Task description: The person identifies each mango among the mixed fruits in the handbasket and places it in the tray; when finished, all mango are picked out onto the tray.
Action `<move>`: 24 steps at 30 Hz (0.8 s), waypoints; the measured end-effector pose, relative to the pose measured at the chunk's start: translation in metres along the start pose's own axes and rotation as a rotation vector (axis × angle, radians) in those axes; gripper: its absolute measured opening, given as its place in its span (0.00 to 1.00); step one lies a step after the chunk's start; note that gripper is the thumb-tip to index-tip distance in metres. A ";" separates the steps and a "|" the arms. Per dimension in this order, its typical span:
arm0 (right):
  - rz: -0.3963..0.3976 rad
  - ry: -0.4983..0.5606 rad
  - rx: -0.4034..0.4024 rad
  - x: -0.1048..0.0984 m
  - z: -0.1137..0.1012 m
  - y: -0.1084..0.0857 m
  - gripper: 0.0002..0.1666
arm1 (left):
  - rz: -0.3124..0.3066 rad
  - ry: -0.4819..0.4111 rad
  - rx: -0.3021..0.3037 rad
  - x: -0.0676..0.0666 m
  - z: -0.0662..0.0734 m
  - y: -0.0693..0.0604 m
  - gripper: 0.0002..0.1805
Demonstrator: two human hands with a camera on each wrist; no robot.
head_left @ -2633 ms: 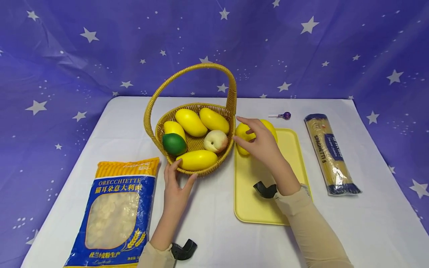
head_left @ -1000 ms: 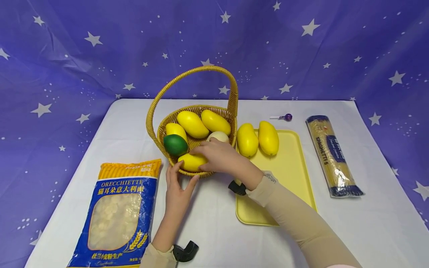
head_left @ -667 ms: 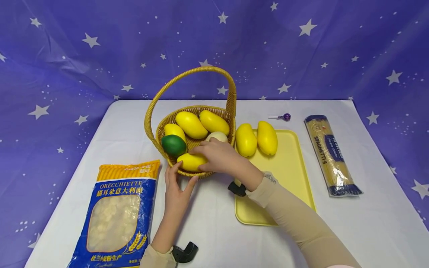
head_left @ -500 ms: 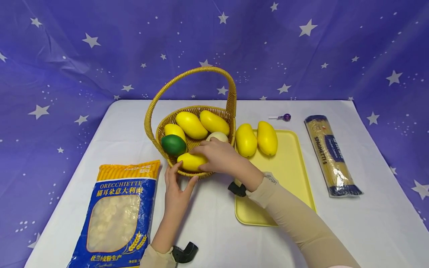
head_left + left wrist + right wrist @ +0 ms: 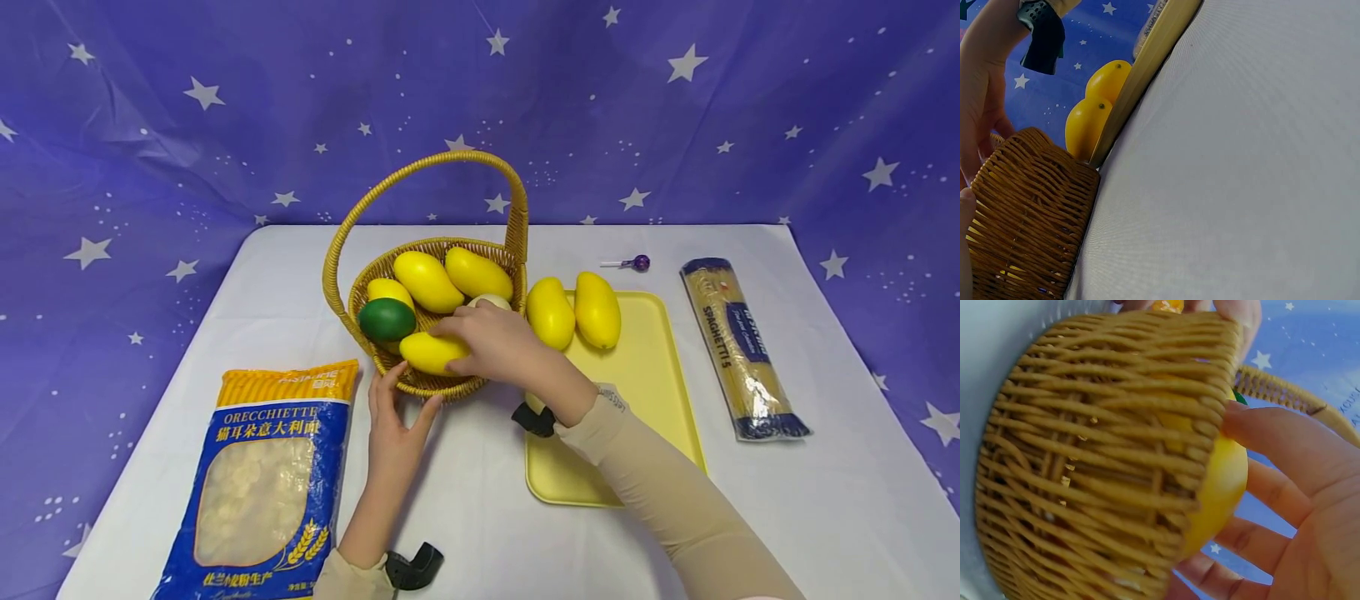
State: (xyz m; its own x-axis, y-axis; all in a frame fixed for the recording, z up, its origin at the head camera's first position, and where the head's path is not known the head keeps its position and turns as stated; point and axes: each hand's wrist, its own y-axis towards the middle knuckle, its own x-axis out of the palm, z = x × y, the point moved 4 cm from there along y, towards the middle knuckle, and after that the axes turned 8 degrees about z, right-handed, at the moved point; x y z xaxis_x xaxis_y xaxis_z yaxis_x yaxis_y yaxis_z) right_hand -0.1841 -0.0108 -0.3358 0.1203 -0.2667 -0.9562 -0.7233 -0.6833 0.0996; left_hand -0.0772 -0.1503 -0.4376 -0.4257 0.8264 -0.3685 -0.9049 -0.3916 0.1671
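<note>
My right hand [image 5: 498, 342] grips a yellow mango [image 5: 431, 354] at the front of a wicker basket [image 5: 457, 387], thumb on the near side and fingers over its far side. The right wrist view shows this mango [image 5: 1225, 481] rising above the rim. My left hand [image 5: 397, 433] holds the basket's front left rim, one finger hooked over it and the thumb against the outer wall. Also in the basket lie two yellow mangoes [image 5: 427, 282] at the back, a dark green fruit [image 5: 387, 320] beside another yellow one, and a peach [image 5: 491, 302] partly hidden by my right hand.
Two yellow mangoes [image 5: 597, 310] lie at the far left of a yellow tray [image 5: 652, 400]. Beyond it is a lollipop [image 5: 639, 263]; a spaghetti pack [image 5: 738, 350] lies to the right. An orecchiette bag [image 5: 255, 483] lies at the left. The basket's tall handle [image 5: 427, 162] arches over it.
My right hand came from above the tray's mangoes to the basket and took hold of the front mango, which has now risen slightly. The green fruit shifted a little left. My left hand stayed put.
</note>
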 end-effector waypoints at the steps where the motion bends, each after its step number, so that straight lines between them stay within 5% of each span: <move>1: 0.007 0.015 0.002 -0.002 0.001 -0.001 0.29 | 0.000 0.001 0.003 0.000 0.000 0.000 0.33; 13: 0.172 0.171 0.135 -0.035 0.030 -0.015 0.31 | 0.002 0.024 0.043 0.001 0.000 0.000 0.33; 24: 0.502 0.484 0.418 -0.057 0.096 -0.061 0.32 | 0.006 0.027 0.039 0.000 0.001 0.000 0.33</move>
State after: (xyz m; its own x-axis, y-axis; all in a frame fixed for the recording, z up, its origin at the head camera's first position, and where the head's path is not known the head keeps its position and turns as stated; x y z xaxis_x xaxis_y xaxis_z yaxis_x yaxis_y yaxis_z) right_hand -0.2121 0.1116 -0.3133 -0.0746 -0.8040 -0.5900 -0.9518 -0.1191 0.2826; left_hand -0.0776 -0.1499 -0.4369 -0.4311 0.8128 -0.3918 -0.9021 -0.3796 0.2050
